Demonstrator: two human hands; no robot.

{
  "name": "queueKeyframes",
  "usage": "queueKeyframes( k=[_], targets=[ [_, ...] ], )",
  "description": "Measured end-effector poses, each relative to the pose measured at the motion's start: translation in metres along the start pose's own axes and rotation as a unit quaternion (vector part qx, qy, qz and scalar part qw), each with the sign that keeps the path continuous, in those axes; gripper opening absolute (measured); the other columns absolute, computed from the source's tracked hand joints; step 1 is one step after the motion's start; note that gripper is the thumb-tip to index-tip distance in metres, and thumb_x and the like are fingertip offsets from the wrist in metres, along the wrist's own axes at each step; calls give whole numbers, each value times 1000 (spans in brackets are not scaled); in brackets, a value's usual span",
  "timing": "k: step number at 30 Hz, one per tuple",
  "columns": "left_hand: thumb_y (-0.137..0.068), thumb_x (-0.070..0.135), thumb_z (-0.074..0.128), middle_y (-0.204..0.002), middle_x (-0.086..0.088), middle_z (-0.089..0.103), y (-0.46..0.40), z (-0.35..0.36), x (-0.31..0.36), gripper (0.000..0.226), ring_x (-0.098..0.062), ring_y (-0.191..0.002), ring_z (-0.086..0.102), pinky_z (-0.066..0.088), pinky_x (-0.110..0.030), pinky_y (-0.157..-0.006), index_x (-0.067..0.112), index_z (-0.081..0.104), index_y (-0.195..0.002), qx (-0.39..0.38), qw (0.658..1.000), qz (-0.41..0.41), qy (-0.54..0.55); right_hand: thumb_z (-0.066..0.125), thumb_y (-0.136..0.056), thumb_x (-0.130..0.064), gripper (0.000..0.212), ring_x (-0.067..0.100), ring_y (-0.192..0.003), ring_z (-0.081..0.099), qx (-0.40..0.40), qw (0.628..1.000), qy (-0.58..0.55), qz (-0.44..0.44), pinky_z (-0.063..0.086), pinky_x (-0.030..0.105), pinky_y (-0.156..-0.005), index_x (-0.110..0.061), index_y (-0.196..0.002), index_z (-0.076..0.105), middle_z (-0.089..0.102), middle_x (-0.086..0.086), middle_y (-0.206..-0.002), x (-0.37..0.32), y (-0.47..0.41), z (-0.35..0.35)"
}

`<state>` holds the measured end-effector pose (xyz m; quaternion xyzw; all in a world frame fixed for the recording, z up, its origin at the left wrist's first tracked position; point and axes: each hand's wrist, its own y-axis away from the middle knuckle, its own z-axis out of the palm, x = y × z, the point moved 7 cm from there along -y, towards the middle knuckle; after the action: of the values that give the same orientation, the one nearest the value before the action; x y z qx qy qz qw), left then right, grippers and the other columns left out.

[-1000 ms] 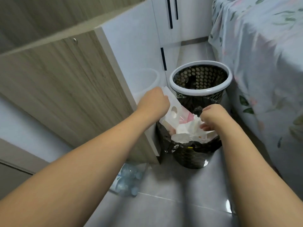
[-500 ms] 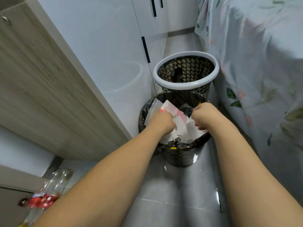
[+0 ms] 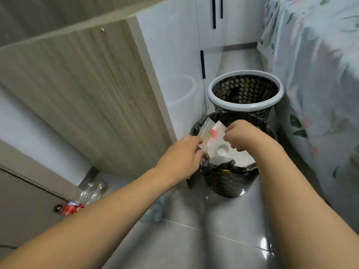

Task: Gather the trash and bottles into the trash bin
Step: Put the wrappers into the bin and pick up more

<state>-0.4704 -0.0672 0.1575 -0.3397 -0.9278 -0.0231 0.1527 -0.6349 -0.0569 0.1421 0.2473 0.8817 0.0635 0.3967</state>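
Non-task items: light wood-grain cabinet side panel (image 3: 83, 98) at left, with a white glossy cabinet front (image 3: 171, 61) carrying black vertical handles behind it. Pale floral-print bedsheet (image 3: 314, 70) hangs down the right side. Glossy grey floor tiles (image 3: 223, 239) below. Grey lower cabinet door with a small round metal knob (image 3: 57, 208) at bottom left.

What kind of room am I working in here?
Probably a bedroom: a bed under a floral sheet on the right, white wardrobe doors at the back, and two small bins, one lined, on the tiled floor.
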Motion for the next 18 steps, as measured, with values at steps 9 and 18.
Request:
queueKeyframes(
  k=[9,18],
  targets=[
    [-96,28,52,-121,-7,61,132,-40,-116,33,-25,-111,58,45,-36,-94,13,57,-124,32,995,-97,-18,46,-84,-11,16,26,-85,54,-91,965,193,-154,43,28,-70,-7,-92,60,58,8,-91,-111,68,90],
    [-95,26,52,-105,-5,64,284,-45,-253,22,-25,-100,60,42,-31,-81,14,61,-110,70,966,-246,28,51,-81,-20,28,31,-99,61,-174,898,283,-289,50,31,-78,-13,-105,64,66,8,-105,-186,158,272]
  ],
)
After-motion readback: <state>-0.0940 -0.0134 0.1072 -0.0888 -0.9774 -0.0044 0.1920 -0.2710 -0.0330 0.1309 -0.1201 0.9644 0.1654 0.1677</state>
